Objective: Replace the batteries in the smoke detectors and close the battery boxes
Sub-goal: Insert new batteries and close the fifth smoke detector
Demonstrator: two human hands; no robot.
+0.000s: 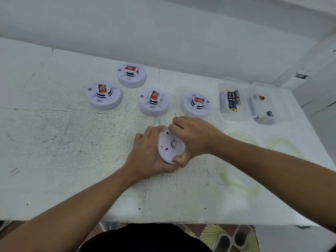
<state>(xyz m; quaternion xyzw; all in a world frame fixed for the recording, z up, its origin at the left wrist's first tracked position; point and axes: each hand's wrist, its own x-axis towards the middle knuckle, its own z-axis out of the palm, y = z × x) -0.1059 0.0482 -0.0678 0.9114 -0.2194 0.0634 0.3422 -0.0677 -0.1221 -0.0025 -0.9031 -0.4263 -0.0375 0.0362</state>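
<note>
While four detectors (154, 101) stand behind, both hands (192, 138) clasp one detector (170, 146).

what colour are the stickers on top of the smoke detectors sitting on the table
Red with a white emblem, on white detectors; clearest on the sticker of the middle detector in the head view.

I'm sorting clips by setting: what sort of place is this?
Probably a plain indoor workroom, not a home kitchen: a worn white table against bare white walls, holding smoke detectors and a clear box of batteries.
</note>
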